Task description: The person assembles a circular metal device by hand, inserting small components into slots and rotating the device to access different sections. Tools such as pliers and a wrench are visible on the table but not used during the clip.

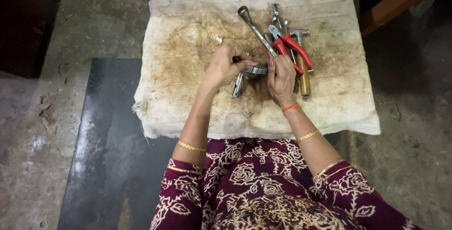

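Stained off-white cloth [188, 46] covers a low desk set on a rough concrete floor [28, 154], with a dark mat [108, 131] beside it. Near the cloth's middle sits a small round metal part [256, 70], like a ring or bearing, held between both hands. From its left side the left hand [223, 67] pinches it, thumb and fingers closed over a dark tip, whilst the right hand [281, 77] grips it from the right, fingers curled shut. Both hands are equally close, the part lying directly between them. A chrome spanner [238, 85] pokes out just below the left hand, its long axis running towards the person. Just behind the hands lie a ring spanner [254, 25], red-handled pliers [294, 48] and a wooden-handled hammer [303, 67], heaped together and touching
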